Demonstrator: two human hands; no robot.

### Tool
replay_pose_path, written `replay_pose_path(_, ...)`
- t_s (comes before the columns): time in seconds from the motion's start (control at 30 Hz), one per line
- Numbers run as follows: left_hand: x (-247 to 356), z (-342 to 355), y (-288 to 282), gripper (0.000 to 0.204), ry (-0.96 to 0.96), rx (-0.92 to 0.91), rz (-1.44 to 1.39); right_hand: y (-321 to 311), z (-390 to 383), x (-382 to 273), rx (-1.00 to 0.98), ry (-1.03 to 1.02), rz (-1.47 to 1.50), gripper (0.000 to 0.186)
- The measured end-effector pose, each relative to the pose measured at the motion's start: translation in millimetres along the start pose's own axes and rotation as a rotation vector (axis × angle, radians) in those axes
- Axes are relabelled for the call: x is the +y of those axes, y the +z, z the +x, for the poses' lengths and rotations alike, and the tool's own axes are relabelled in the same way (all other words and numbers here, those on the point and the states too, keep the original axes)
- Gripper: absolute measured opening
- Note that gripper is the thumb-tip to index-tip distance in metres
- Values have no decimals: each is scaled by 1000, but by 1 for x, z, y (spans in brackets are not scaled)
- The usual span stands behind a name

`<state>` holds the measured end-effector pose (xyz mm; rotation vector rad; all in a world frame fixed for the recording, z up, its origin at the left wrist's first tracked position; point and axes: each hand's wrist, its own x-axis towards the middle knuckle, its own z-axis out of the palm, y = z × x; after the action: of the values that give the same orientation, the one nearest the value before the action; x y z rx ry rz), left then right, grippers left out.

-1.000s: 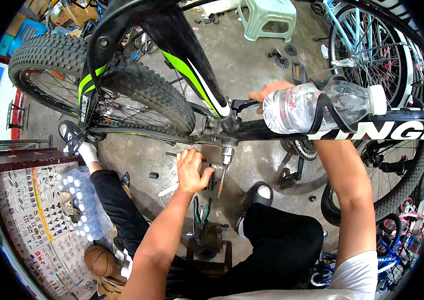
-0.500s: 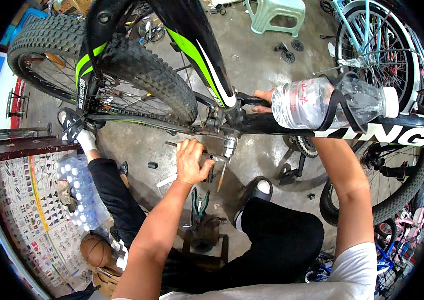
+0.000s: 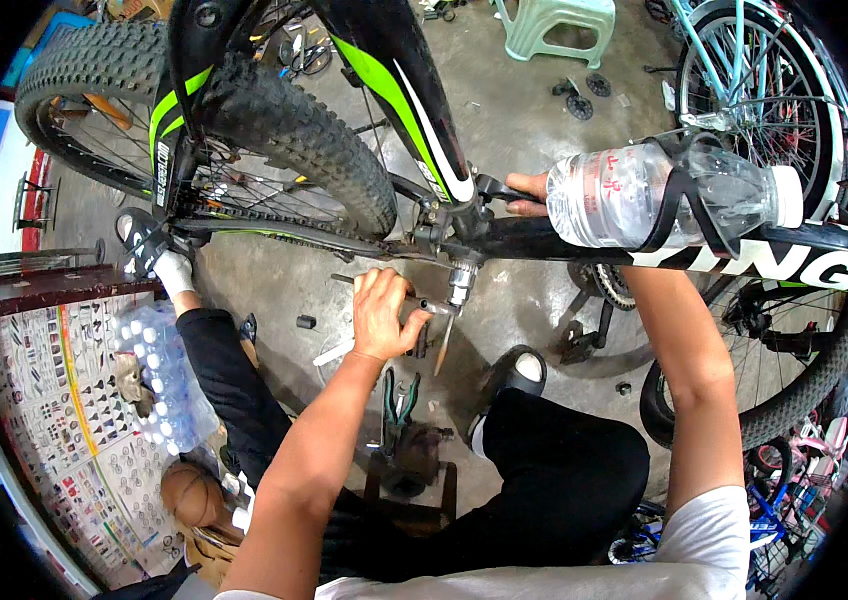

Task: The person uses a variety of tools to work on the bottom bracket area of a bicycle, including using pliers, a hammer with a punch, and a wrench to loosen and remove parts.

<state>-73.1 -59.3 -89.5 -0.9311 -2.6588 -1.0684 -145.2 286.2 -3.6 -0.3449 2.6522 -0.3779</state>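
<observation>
A black bicycle frame with green and white stripes [image 3: 399, 95] crosses the view, its knobby rear tyre [image 3: 284, 115] at upper left. My left hand [image 3: 384, 315] is closed around a metal tool handle [image 3: 424, 305] that meets the silver bottom bracket [image 3: 462, 275] under the frame. My right hand [image 3: 529, 192] reaches behind the down tube and grips the frame there; its fingers are mostly hidden. A clear plastic water bottle [image 3: 664, 195] sits in a black cage on the down tube, in front of my right forearm.
Pliers with green handles [image 3: 399, 400] lie on a small stand between my knees. A green plastic stool [image 3: 554, 25] stands at the back. A light blue bicycle [image 3: 754, 80] is at upper right. A pack of bottles [image 3: 159, 375] and a parts poster [image 3: 54, 420] are at left.
My head has moved closer and the frame fills more of the view. My left hand has turned the tool slightly; my right hand stays behind the frame.
</observation>
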Motion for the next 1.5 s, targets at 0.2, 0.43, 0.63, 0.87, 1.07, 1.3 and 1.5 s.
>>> replay_pose_path(0.2, -1, 1, -1, 55, -9, -18, -38, 25, 5, 26, 36, -10, 123, 35)
replay_pose_path(0.43, -1, -1, -1, 55, 3, -27, -17, 59, 27, 47, 75, -44, 299, 35)
replay_pose_path(0.63, -3, 1, -1, 54, 11, -27, -10, 74, 34, 44, 164, -75, 396, 36)
replay_pose_path(0.87, -3, -1, -2, 51, -15, -42, -19, 103, 47, 48, 218, -108, 536, 37)
replay_pose_path(1.07, -3, 0, -3, 52, -11, -46, -30, 126, 51, 53, 222, -131, 663, 38)
replay_pose_path(1.3, -3, -2, 0, 52, -1, -40, -6, 161, 81, 7, 276, -162, 772, 38)
replay_pose_path(1.5, -6, -2, -1, 54, -3, -52, -9, 175, 83, 3, 315, -174, 873, 39)
